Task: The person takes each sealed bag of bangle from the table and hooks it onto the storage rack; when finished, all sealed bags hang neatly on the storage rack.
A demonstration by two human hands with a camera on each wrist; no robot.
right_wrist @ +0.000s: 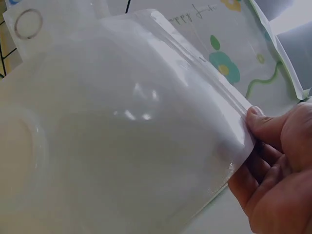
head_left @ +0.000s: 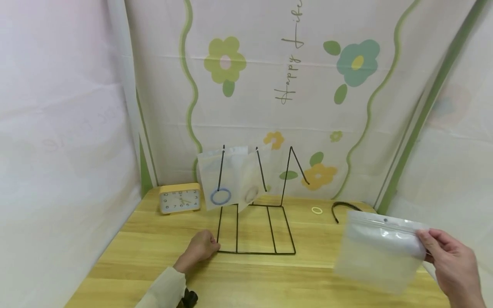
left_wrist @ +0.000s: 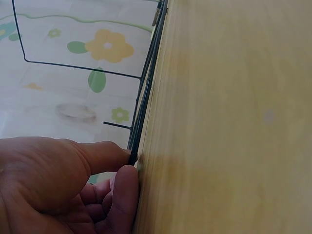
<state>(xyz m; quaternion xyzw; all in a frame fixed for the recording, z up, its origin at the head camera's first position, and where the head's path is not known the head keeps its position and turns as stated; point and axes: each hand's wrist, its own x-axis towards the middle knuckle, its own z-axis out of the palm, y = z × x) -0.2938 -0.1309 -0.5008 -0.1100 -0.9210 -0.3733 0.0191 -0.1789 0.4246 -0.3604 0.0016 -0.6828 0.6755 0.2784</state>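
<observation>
My right hand (head_left: 454, 256) pinches the top corner of a clear zip bag (head_left: 381, 252) between thumb and fingers, held up over the table's right side. The bag has a small hang hole in its top strip. In the right wrist view, a pale rounded outline (right_wrist: 40, 156) shows through its left part. My left hand (head_left: 202, 246) pinches the front left corner of a black wire display rack (head_left: 256, 253), thumb and finger at the wire in the left wrist view. Two bags hang on the rack's left and middle hooks, one with a blue ring (head_left: 221, 196), one with a brownish ring (head_left: 252, 194).
A yellow clock (head_left: 180, 199) stands left of the rack at the back. Right of the rack lie a pale yellow ring (head_left: 317, 210) and a dark headband (head_left: 343, 204). The rack's right hook (head_left: 300, 166) carries no bag. Printed cloth (head_left: 254, 107) hangs behind the wooden table (head_left: 269, 282).
</observation>
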